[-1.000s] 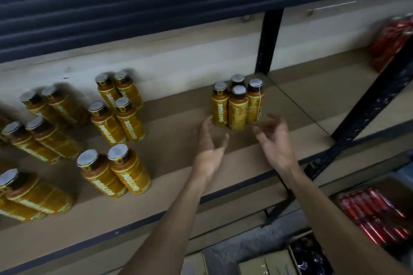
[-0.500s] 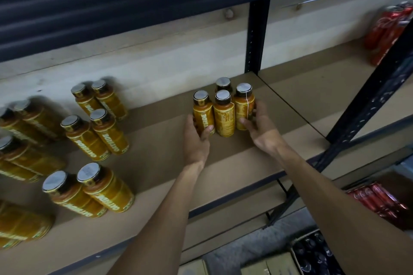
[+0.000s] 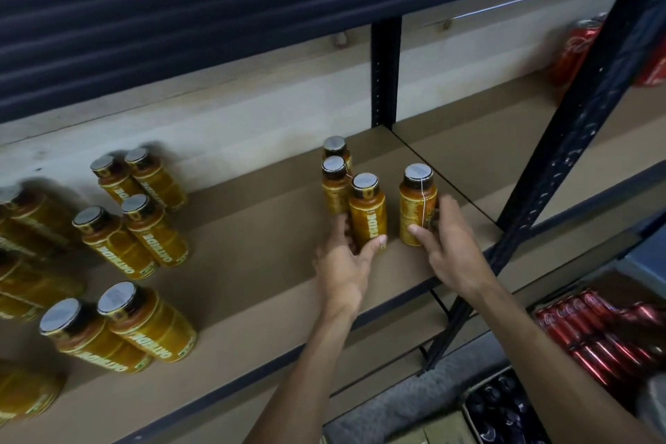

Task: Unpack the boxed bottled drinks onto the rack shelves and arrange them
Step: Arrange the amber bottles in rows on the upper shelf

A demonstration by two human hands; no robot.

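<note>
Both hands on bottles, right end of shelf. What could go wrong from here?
Left hand grips the front bottle, close against two rear bottles; sliding it could topple them. Right hand grips the right bottle, which bears a thin pale strand that may snag. The board joint beside it could catch its base.

Hands [image 3: 340, 263] grip bottles [image 3: 418, 205]; both upright

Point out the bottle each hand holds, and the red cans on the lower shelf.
Right-hand bottle [image 3: 415, 207]: head view, label.
Left-hand bottle [image 3: 368, 217]: head view, label.
Red cans [image 3: 584, 339]: head view, can side.
</note>
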